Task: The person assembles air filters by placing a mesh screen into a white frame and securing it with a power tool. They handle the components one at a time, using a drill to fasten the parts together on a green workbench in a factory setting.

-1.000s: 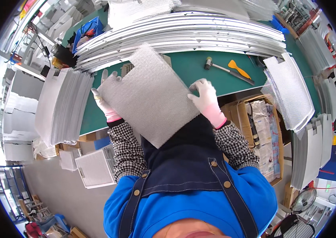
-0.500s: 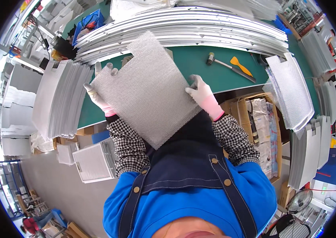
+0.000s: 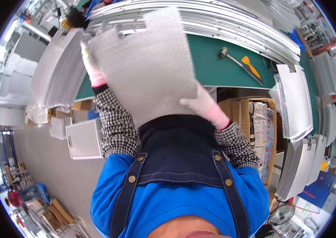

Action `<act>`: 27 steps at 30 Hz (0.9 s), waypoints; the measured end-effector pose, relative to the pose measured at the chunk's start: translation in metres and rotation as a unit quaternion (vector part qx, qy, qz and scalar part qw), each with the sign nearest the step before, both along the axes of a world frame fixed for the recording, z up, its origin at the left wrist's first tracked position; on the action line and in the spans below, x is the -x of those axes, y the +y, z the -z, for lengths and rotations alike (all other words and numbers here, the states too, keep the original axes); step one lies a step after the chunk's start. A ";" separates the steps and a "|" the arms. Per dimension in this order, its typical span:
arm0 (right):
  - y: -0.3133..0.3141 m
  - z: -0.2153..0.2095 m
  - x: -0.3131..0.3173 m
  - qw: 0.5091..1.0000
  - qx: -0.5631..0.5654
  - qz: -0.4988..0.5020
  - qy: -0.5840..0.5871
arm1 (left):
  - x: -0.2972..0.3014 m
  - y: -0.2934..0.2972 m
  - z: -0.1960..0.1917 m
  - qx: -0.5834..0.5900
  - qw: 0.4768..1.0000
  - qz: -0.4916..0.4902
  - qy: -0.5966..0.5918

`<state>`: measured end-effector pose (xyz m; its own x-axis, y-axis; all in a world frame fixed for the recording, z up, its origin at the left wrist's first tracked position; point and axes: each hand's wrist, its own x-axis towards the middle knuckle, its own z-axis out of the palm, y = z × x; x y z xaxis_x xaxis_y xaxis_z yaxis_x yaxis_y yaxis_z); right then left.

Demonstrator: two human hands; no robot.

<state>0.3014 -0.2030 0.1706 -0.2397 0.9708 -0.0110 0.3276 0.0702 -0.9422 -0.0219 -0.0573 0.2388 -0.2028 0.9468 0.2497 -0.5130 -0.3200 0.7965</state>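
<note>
Both gloved hands, left hand (image 3: 89,65) and right hand (image 3: 200,102), grip opposite edges of the mesh filter panel (image 3: 148,63), which looks light, stiff and sharp-edged.

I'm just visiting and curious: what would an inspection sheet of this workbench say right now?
Surface: green bench top, mostly bare in the middle.
Job's things: a silvery mesh sheet, held up above the bench and tilted.
Clutter: a hammer and an orange-handled scraper lie on the bench; long metal strips stacked along its far edge.
Hands: left hand and right hand, both gloved, grip opposite edges of the mesh sheet.
Cables: nothing seen.
Surroundings: stacks of mesh panels at the left and right; an open cardboard box under the bench; a framed panel on the floor.
</note>
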 end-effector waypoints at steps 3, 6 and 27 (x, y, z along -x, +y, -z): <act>0.012 -0.017 -0.026 0.967 0.092 -0.004 0.239 | 0.005 0.026 0.017 -0.036 0.998 -0.043 0.013; 0.009 -0.001 -0.046 0.972 0.114 0.038 0.201 | -0.023 0.022 0.021 -0.045 0.991 0.124 -0.027; 0.192 -0.014 -0.045 0.976 -0.042 -0.108 -0.183 | -0.069 -0.106 0.038 -0.043 0.849 0.521 -0.074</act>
